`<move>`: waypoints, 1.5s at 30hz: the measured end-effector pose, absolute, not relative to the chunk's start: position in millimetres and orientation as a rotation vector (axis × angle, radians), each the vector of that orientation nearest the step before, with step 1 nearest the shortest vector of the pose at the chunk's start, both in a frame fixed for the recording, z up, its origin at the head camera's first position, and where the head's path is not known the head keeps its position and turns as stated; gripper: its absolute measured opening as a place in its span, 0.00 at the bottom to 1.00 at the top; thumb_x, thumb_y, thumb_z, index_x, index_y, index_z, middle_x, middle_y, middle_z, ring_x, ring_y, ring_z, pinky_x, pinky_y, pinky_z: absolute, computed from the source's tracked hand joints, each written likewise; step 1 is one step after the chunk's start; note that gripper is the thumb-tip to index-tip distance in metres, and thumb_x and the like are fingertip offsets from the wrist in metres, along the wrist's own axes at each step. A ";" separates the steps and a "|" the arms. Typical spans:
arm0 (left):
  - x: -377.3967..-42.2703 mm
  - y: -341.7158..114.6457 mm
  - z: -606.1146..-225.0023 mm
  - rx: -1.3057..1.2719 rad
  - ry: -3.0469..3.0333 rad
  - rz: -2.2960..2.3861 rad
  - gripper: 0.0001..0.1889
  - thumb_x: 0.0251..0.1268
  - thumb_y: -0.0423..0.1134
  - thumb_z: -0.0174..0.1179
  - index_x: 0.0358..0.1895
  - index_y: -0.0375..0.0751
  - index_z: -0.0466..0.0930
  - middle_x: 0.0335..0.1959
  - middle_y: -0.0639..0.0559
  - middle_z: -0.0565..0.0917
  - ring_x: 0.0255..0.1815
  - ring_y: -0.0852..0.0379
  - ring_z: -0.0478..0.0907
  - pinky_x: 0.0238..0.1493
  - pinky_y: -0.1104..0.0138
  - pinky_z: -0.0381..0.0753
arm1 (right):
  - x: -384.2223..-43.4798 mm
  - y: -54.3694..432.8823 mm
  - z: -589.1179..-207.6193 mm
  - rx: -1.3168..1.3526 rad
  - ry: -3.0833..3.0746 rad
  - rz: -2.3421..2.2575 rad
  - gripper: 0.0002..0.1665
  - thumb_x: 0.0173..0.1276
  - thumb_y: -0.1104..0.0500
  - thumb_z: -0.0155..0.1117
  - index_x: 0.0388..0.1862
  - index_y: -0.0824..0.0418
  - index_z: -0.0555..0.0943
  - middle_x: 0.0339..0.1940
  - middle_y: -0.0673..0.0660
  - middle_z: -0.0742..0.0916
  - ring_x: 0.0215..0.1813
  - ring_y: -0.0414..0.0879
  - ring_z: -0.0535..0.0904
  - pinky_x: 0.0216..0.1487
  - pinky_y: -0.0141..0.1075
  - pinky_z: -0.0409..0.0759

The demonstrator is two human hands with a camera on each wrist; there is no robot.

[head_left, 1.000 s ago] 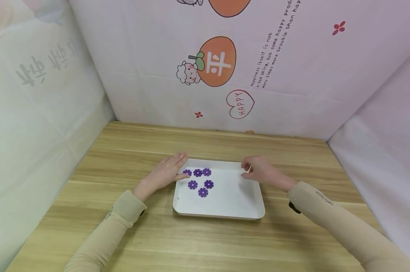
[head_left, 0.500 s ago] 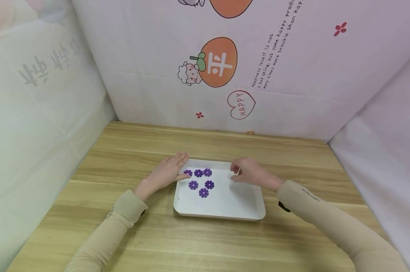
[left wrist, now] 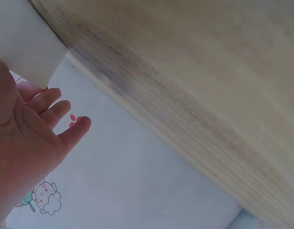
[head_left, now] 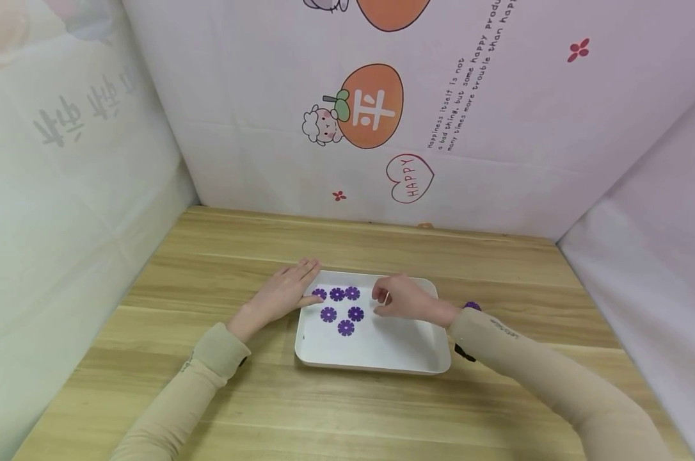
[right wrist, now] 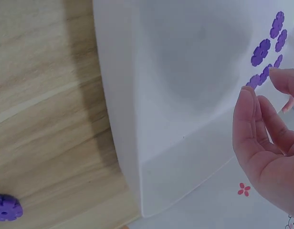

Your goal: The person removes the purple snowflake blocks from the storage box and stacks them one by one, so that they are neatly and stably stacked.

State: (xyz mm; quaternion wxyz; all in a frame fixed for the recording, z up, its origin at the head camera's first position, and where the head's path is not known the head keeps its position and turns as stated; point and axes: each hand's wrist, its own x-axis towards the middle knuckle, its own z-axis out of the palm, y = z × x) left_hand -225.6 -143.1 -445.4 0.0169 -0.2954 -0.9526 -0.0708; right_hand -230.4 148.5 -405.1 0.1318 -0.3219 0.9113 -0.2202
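A white rectangular tray (head_left: 399,349) lies on the wooden table with several purple flower-shaped discs (head_left: 345,328) in its left half. My left hand (head_left: 283,289) rests on the tray's far left corner, fingers extended over the rim and thumb over the inside, partly covering one disc. In the left wrist view, its fingers (left wrist: 55,112) stand beside the tray's outer wall. My right hand (head_left: 406,298) hovers above the tray's right half, just right of the discs. Its fingers are bent, with a gap between thumb and fingertips and nothing seen in it.
One more purple disc (head_left: 472,306) lies on the table (head_left: 255,397) beyond the tray's right edge, partly hidden by my right wrist. Printed white cloth (head_left: 255,160) walls off the back and both sides.
My right hand has moved left from the tray's right rim toward the discs. The disc on the table at right has come into view. My left hand has stayed in place.
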 end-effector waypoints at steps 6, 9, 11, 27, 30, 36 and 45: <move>-227.2 -142.4 -446.5 -0.915 -2.955 -0.198 0.43 0.71 0.62 0.52 0.77 0.35 0.54 0.78 0.39 0.60 0.79 0.40 0.58 0.78 0.45 0.60 | -230.8 140.7 -409.9 -0.907 2.610 -0.646 0.12 0.59 0.65 0.72 0.40 0.67 0.82 0.38 0.60 0.88 0.40 0.48 0.85 0.42 0.29 0.85; -226.8 -142.3 -445.3 -0.916 -2.952 -0.190 0.43 0.71 0.62 0.51 0.77 0.34 0.55 0.78 0.38 0.60 0.79 0.40 0.58 0.78 0.45 0.61 | -230.6 138.0 -412.9 -0.920 2.609 -0.638 0.12 0.58 0.65 0.72 0.40 0.66 0.82 0.38 0.60 0.88 0.39 0.46 0.85 0.42 0.29 0.84; -226.1 -142.2 -444.1 -0.919 -2.952 -0.184 0.43 0.71 0.62 0.51 0.77 0.34 0.55 0.78 0.38 0.60 0.79 0.40 0.58 0.78 0.45 0.61 | -230.0 136.0 -413.8 -0.929 2.609 -0.632 0.12 0.57 0.65 0.72 0.40 0.66 0.82 0.37 0.59 0.89 0.38 0.45 0.84 0.41 0.28 0.84; -221.9 -144.9 -439.4 -0.937 -2.924 -0.156 0.42 0.71 0.61 0.52 0.76 0.34 0.56 0.78 0.39 0.61 0.78 0.41 0.60 0.77 0.45 0.63 | -232.2 121.9 -423.1 -0.907 2.582 -0.607 0.16 0.55 0.68 0.72 0.44 0.65 0.82 0.38 0.59 0.88 0.39 0.44 0.82 0.43 0.29 0.83; -221.4 -145.7 -439.6 -0.940 -2.924 -0.142 0.42 0.71 0.62 0.51 0.76 0.34 0.57 0.78 0.39 0.61 0.79 0.41 0.60 0.77 0.45 0.63 | -232.9 120.9 -424.9 -0.912 2.588 -0.608 0.16 0.55 0.68 0.72 0.44 0.65 0.82 0.38 0.58 0.88 0.39 0.43 0.82 0.43 0.29 0.83; -219.3 -146.4 -441.8 -0.936 -2.935 -0.123 0.42 0.72 0.63 0.48 0.77 0.36 0.55 0.78 0.40 0.60 0.79 0.42 0.58 0.78 0.46 0.61 | -231.7 118.7 -426.4 -0.891 2.610 -0.606 0.15 0.55 0.66 0.74 0.42 0.65 0.83 0.37 0.57 0.87 0.38 0.42 0.81 0.42 0.29 0.83; -216.0 -145.3 -442.3 -0.926 -2.920 -0.071 0.41 0.72 0.64 0.47 0.76 0.36 0.56 0.78 0.41 0.62 0.78 0.42 0.60 0.77 0.46 0.64 | -229.4 115.5 -427.8 -0.939 2.655 -0.584 0.12 0.55 0.65 0.75 0.38 0.65 0.83 0.33 0.57 0.87 0.35 0.42 0.79 0.39 0.29 0.81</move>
